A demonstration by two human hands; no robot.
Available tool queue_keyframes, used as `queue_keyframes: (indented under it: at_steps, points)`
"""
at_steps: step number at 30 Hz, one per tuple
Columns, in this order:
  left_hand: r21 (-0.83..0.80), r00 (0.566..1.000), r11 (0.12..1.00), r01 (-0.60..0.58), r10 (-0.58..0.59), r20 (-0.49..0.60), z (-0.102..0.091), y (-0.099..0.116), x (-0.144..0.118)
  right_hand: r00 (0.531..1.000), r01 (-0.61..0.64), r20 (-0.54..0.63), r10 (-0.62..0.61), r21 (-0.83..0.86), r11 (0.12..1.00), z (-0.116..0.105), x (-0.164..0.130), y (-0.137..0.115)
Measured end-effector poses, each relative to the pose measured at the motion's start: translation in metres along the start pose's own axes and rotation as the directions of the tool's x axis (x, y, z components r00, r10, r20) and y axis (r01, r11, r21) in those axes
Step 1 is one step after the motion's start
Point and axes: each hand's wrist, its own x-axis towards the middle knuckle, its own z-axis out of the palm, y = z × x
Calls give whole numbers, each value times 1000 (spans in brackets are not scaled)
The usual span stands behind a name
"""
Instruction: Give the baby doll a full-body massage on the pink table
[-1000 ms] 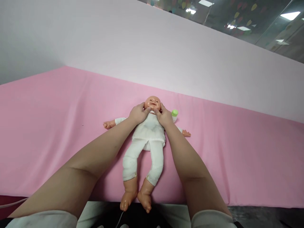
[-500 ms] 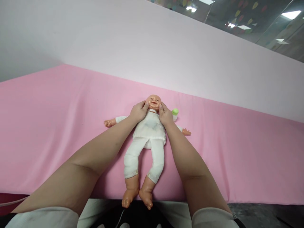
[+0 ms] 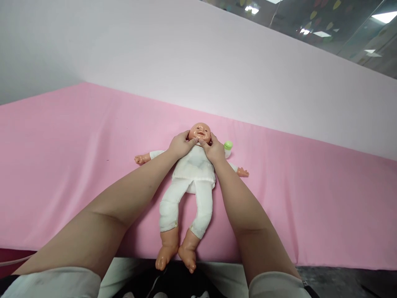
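A baby doll [image 3: 196, 163] in a white cloth suit lies on its back, arms spread, with its bare feet at the front edge of the surface. My left hand [image 3: 180, 145] cups one side of the doll's head, its thumb at the chin. On the other side, my right hand [image 3: 215, 150] holds the head likewise, and the two thumb tips nearly meet under the mouth. The fingers of both hands reach beside and behind the head, where they are partly hidden. Close to my right hand sits a small bottle [image 3: 228, 145] with a green cap.
Pink cloth [image 3: 77, 165] covers the wide surface under the doll, with a few folds. A pale wall [image 3: 173, 54] rises behind it, topped by glass [image 3: 297, 25] that shows ceiling lights and leaf-shaped decorations. Below the front edge, dark floor [image 3: 335, 281] appears at right.
Both thumbs have slid from the doll's cheeks down and inward to its chin. The hands stay at the sides of the head, and the view has shifted slightly.
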Motion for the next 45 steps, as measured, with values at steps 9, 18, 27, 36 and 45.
queue_keyframes:
  at_steps: [9, 18, 27, 36, 45]
  points:
    - [13, 1000, 1000, -2, 2, -19, 0, 1, -4, 999, 37, 34, -35, -84, 996, 1, 4, 13]
    - [57, 998, 998, 36, -34, -44, 3, -2, -2, 998, 27, 52, -24, -60, 998, 1, 5, 11]
    - [42, 1000, 999, 18, -18, 3, -2, 9, -7, 999, 7, 47, -4, -61, 998, -4, -1, -4]
    - [57, 1000, 998, -12, 12, 0, -3, 6, -6, 1000, 7, -1, -7, -83, 997, -1, -4, -2]
    - [69, 1000, 997, 16, -16, -1, -3, 1, -4, 1000, 0, 1, 0, -156, 988, 3, -7, 7]
